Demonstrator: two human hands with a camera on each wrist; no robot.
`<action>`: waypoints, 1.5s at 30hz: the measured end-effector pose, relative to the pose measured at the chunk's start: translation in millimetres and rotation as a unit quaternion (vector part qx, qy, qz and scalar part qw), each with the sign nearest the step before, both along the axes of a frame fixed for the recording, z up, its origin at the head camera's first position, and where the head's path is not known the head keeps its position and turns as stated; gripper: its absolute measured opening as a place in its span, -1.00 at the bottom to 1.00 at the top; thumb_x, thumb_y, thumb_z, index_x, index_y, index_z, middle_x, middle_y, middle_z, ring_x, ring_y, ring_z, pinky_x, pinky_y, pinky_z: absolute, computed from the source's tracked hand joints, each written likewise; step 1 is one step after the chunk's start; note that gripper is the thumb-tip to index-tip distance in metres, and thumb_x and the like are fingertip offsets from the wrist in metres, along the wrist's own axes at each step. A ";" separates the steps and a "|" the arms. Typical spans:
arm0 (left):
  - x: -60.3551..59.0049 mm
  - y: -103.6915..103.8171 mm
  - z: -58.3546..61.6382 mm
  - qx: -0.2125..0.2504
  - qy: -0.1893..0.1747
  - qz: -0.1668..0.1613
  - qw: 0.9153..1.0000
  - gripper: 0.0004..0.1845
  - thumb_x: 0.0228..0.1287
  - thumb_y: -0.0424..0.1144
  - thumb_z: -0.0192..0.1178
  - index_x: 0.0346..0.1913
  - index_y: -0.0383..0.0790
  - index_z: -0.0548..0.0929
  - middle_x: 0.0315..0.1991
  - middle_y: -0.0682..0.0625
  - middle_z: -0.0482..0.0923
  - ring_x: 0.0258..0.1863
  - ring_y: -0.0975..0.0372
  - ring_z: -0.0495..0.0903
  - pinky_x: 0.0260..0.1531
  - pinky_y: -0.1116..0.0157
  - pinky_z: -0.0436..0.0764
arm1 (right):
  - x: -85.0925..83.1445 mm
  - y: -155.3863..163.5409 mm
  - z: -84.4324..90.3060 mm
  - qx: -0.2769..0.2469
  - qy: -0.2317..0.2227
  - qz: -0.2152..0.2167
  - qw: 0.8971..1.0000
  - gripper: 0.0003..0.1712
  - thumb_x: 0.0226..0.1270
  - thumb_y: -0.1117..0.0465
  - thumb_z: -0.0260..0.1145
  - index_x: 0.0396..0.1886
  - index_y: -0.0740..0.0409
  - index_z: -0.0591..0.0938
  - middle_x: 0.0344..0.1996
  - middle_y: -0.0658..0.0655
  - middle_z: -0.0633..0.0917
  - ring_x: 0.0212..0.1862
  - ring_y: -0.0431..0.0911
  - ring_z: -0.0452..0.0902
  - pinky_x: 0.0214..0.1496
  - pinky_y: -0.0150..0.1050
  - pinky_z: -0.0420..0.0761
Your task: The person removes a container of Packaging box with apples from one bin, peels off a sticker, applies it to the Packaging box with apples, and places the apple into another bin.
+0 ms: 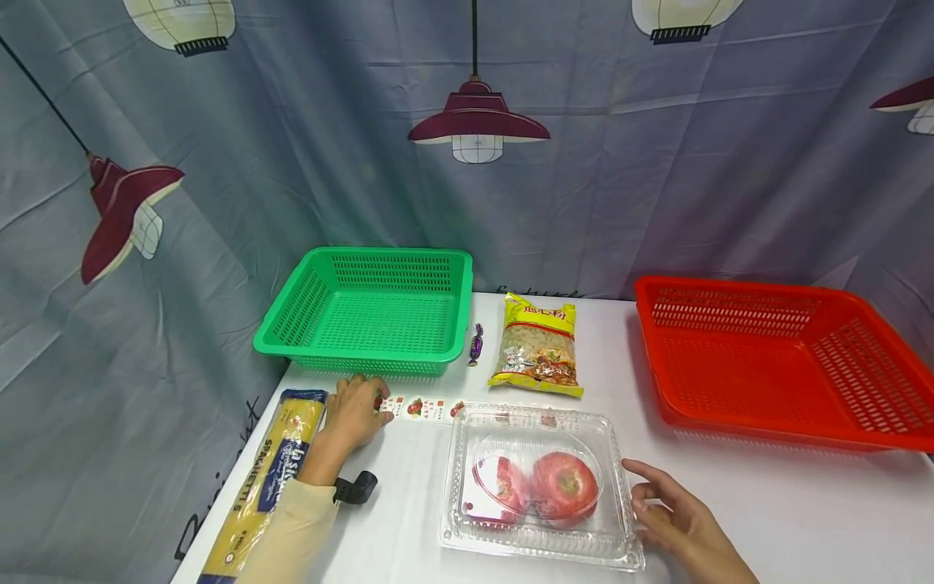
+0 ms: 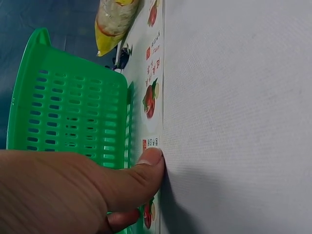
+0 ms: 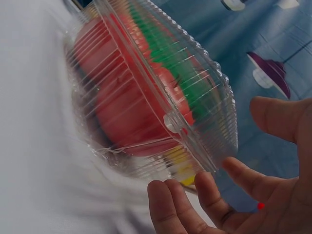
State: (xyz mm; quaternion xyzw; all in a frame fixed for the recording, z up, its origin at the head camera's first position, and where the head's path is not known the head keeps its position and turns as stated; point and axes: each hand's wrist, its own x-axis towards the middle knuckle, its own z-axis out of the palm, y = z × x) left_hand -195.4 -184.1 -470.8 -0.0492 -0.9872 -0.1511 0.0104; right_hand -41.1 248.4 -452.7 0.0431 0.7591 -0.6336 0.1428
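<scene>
We are pinching the printed paper label strip (image 1: 422, 409) with our left hand (image 1: 355, 415); right hand (image 1: 674, 513), fingers spread, is nearing the clear plastic clamshell box (image 1: 537, 485) — steady it.

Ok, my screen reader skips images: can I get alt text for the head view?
A left hand pinches a label strip beside a green basket; the open right hand touches a clear clamshell holding tomatoes.
</scene>
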 end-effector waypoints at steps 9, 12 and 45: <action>-2.2 0.4 0.7 0.025 -0.010 -0.003 1.000 -0.57 -0.06 -0.19 0.45 -0.07 -0.13 0.61 -0.17 -0.16 0.44 -0.18 -0.09 0.42 -0.47 0.10 0.45 | -3.6 -0.5 9.4 0.022 -0.059 -0.029 0.998 -0.39 0.34 0.05 0.18 0.34 -0.03 0.25 0.11 0.24 0.39 -0.06 0.01 0.48 -0.09 -0.11 0.57; -2.0 0.3 1.5 0.027 -0.006 -0.006 1.000 -0.54 -0.08 -0.20 0.45 -0.05 -0.16 0.60 -0.21 -0.15 0.45 -0.25 -0.07 0.47 -0.43 0.07 0.47 | -3.8 0.1 10.7 0.023 -0.058 -0.031 0.998 -0.40 0.35 0.04 0.17 0.34 -0.01 0.25 0.14 0.24 0.38 -0.05 0.02 0.49 -0.09 -0.10 0.57; 25.5 14.5 111.1 0.160 0.077 -0.039 0.983 -0.87 0.11 -0.28 0.33 -0.24 -0.10 0.68 -0.41 -0.02 0.61 -0.84 0.29 0.09 -0.76 0.30 0.27 | -21.9 9.8 37.5 0.095 0.170 -0.014 0.981 -0.56 0.34 0.22 0.19 0.20 0.18 0.42 -0.03 0.09 0.53 -0.13 -0.12 0.53 -0.17 -0.30 0.59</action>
